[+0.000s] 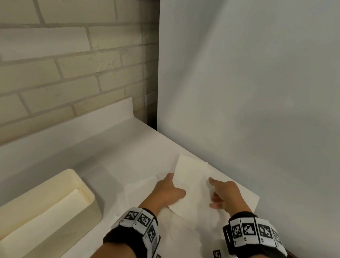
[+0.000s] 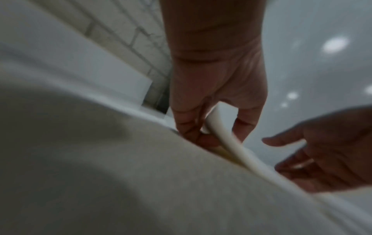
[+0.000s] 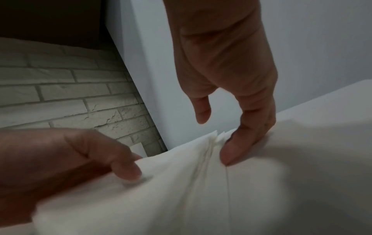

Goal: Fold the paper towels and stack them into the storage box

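A white paper towel (image 1: 191,178) lies partly folded on the table near the far right corner. My left hand (image 1: 170,187) pinches its left edge, thumb on top and fingers under the raised fold (image 2: 216,127). My right hand (image 1: 214,191) rests on the towel's right side, a fingertip (image 3: 231,152) pressing the layered edge down and the thumb held apart. The towel (image 3: 181,182) fills the lower part of the right wrist view. The cream storage box (image 1: 78,182) stands at the lower left with a folded towel (image 1: 44,216) inside.
More flat white sheets (image 1: 139,190) lie under and left of my hands. A brick wall (image 1: 58,57) runs along the left and a white panel (image 1: 260,95) closes the right side. The table's right edge (image 1: 257,200) is close to my right hand.
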Demonstrator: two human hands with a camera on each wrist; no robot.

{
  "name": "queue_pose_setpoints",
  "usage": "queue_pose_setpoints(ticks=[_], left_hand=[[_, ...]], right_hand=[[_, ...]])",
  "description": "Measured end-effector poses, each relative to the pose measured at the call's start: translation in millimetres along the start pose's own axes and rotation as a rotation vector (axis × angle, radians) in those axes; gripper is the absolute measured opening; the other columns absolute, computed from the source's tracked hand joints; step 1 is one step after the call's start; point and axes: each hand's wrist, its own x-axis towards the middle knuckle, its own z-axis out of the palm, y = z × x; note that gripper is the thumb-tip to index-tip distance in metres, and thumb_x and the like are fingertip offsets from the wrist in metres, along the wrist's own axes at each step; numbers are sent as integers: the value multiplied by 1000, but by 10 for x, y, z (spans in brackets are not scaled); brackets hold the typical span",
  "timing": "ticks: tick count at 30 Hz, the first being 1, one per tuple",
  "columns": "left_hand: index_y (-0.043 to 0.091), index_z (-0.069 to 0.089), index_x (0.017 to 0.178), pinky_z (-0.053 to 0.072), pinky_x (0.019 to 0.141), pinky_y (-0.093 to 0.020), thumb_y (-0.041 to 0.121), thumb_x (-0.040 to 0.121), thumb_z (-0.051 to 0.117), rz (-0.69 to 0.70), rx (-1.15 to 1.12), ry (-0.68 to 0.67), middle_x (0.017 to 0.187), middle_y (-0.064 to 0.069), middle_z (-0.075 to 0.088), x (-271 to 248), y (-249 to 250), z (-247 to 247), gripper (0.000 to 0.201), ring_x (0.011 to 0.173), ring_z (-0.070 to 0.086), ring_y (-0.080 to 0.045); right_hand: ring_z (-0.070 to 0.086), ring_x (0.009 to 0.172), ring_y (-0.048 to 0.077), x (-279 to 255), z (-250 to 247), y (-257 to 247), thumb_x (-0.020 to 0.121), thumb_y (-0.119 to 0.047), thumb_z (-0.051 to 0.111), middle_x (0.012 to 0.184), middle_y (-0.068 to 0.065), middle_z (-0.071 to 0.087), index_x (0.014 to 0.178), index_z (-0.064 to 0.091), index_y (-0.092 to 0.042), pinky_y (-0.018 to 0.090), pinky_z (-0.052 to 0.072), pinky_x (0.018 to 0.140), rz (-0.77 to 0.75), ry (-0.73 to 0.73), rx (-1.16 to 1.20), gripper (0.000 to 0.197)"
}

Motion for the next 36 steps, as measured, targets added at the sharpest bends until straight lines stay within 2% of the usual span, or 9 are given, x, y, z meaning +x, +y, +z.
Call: queue_pose_setpoints(ticks=[4, 8, 11, 13, 16, 20, 28, 32, 36], left_hand=[[11, 37, 137, 35, 106, -35, 44, 83, 58, -1, 545, 53, 139, -11, 31, 9, 86, 115, 67, 132, 25, -29], [0, 14, 147, 26, 112, -35, 54, 81, 61, -14, 652, 78, 146, -14, 23, 18, 177, 213, 97, 135, 23, -31], [-2, 24, 143, 29, 110, -34, 47, 80, 67, -16, 712, -8, 143, -15, 29, -25, 269, 217, 91, 134, 26, -30], [4, 31, 140, 33, 108, -36, 41, 74, 76, -30, 712, -92, 141, -14, 31, -20, 275, 206, 88, 133, 29, -29], [21, 18, 148, 35, 109, -41, 30, 72, 79, 53, 748, -219, 145, -11, 24, -21, 238, 196, 97, 137, 21, -29], [34, 16, 149, 39, 108, -43, 19, 74, 78, 111, 742, -265, 144, -9, 23, -25, 209, 175, 99, 138, 17, -27], [7, 40, 134, 47, 98, -33, 29, 66, 84, -55, 451, -3, 134, -9, 49, 16, 78, 123, 83, 123, 51, -26], [4, 59, 121, 48, 98, -32, 25, 74, 78, -85, 10, 117, 124, -10, 62, 81, -7, 66, 55, 115, 59, -26], [7, 61, 116, 51, 96, -38, 14, 80, 72, -38, -445, 78, 117, -11, 67, 20, -16, 38, 38, 105, 64, -28]], right_hand=[[47, 54, 22, 27, 18, -17, 83, -25, 68, 67, 11, 47, 93, 57, 1, 36, 53, 50, 10, -46, -54, 29], [48, 61, 23, 43, 9, -45, 84, -31, 67, 74, 11, 45, 108, 54, 4, 39, 55, 52, 12, -40, -33, 44], [53, 65, 25, 33, -35, -58, 84, -36, 65, 80, 14, 50, 118, 52, 6, 39, 56, 55, -3, -53, -70, 56], [59, 90, 33, 57, -97, -63, 84, -37, 65, 104, 17, 56, 130, 43, 2, 41, 55, 67, -67, 32, -134, 65], [39, 131, 35, 88, -197, -19, 85, -44, 60, 140, 16, 45, 142, 30, -5, 42, 34, 106, -161, 177, -411, 75], [41, 130, 32, 113, -205, 110, 79, -46, 65, 140, 11, 46, 138, 38, -8, 43, 37, 107, -178, 121, -552, 75], [60, 108, 31, 54, -332, 152, 69, -25, 80, 106, 14, 61, 122, 52, 3, 31, 48, 81, -51, 72, -552, 66], [59, 111, 34, 57, -415, 223, 70, -18, 80, 121, 18, 61, 124, 54, 3, 39, 49, 95, -89, 55, -205, 63], [65, 96, 41, -76, -548, 291, 72, -4, 75, 106, 22, 68, 110, 63, -3, 51, 54, 84, -202, -96, 187, 40]])
